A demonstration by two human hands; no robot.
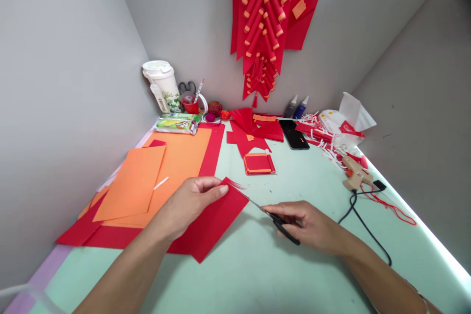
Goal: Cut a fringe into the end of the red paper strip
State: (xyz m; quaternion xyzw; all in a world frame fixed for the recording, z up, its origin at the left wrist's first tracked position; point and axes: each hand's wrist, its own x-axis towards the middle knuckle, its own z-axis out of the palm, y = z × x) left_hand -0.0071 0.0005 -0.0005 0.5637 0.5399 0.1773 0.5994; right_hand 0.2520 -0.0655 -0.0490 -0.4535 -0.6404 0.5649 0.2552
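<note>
My left hand [196,201] pinches the upper corner of a red paper sheet [220,223], thumb on top. Thin cut strips [237,185] fan out along the sheet's top edge beside my thumb. My right hand [300,223] is closed round the black handles of scissors [281,225]. The scissors' blades point up and left and meet the right part of that top edge. Whether the blades are parted cannot be made out. The sheet slants over the table, its lower corner towards me.
Orange sheets [128,184] lie over red paper on the left. A cup [162,83] and a snack packet [176,123] stand behind them. Folded red pieces [258,164], a phone [294,135], paper scraps and a glue gun [355,174] with its black cord lie back and right.
</note>
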